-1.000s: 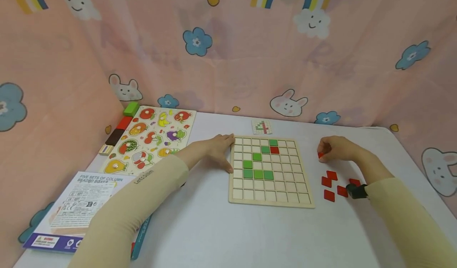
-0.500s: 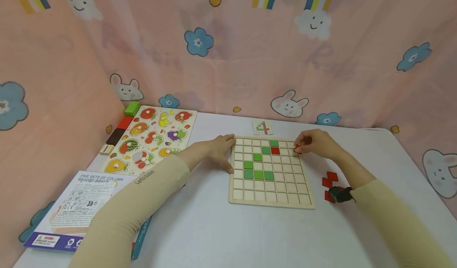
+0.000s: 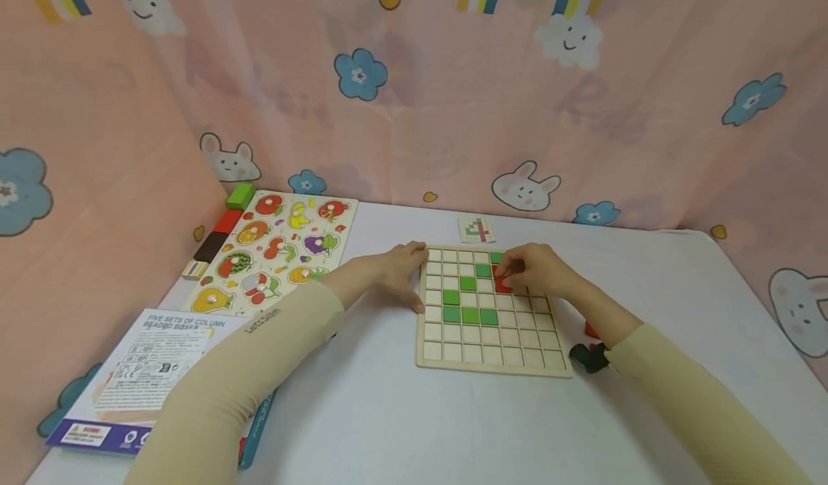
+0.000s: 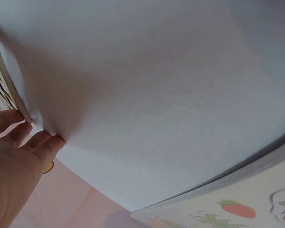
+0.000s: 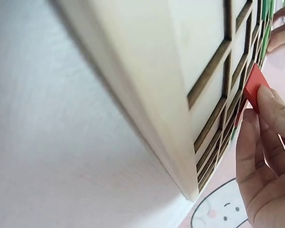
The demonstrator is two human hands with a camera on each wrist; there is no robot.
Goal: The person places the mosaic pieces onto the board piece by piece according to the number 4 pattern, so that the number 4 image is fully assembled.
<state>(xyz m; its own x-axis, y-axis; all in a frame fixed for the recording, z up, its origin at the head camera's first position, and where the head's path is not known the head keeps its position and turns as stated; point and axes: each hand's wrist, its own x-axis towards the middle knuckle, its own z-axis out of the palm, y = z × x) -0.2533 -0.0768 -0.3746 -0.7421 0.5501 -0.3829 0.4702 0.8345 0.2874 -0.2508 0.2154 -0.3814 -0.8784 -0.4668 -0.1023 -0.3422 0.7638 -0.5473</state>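
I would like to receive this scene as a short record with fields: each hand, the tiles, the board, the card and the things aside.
left hand: touches grid board's left edge
right hand: pinches red tile, tilted, at the grid
grid board: flat on table
green tiles: seven, in grid cells
pattern card: beyond the board's far edge
fruit puzzle: to the left, beyond the left forearm

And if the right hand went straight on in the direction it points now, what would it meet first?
Most likely the wooden board: the red tile that the right hand pinches would reach its grid first. The depth is unclear, so tile and board may be touching now.
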